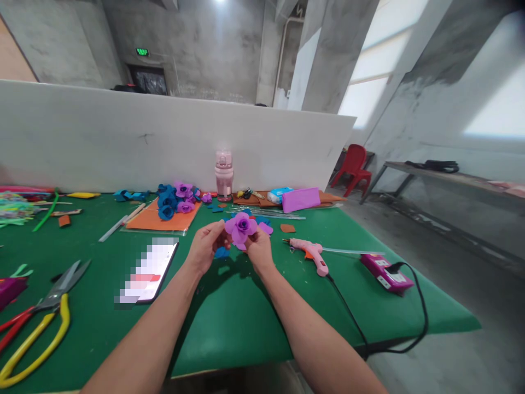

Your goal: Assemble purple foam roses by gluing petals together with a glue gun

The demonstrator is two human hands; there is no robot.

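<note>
Right now I have both hands raised just above the green table (246, 328), near its middle and a little toward the far edge, with a purple paper flower (240, 227) pinched between them. My left hand (205, 246) closes its fingertips on the flower's left side, and my right hand (259, 250) grips it from below and to the right. The flower is off the table surface, held only by these fingers.

I judge the petals to be the weak point: they look thin and layered, so squeezing harder could crease them or pull a layer loose. If either hand lets go unevenly, the flower could drop onto the loose blue and purple petal pieces (223, 253) lying right under it.

The pink glue gun (311, 254) rests just to the right of my right hand, its nozzle pointing toward the flower, with its black cord (353, 323) running toward the near right corner. A careless sweep of my right forearm could snag that cord and drag the gun. Whether the tip is hot I cannot tell.

The phone (150, 271) lies to the left of my left wrist, and the yellow-handled scissors (36, 323) sit at the near left edge, well apart.
</note>
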